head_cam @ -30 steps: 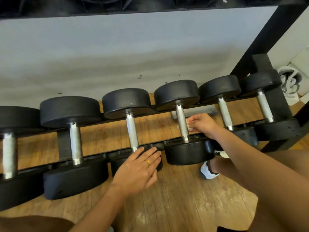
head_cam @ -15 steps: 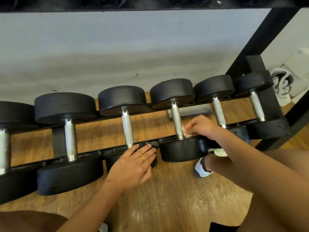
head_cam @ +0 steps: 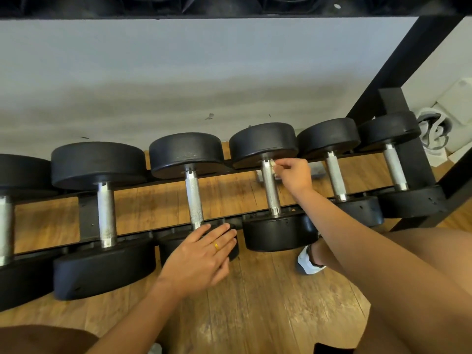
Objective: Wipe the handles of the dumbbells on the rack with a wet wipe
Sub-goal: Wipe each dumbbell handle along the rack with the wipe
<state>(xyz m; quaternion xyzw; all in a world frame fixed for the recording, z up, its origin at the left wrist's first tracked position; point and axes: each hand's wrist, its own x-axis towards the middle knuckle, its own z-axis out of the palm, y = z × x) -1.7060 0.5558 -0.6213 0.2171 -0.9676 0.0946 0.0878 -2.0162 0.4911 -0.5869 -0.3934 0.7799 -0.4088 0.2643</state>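
Six dumbbells sit side by side on one black rack, handles all running front-to-back, away from the camera. Two hands in shot: left hand lies flat, fingers together, on the third dumbbell's near head. Right hand pinches one small white wet wipe against the fourth handle, at its far end just under the head.
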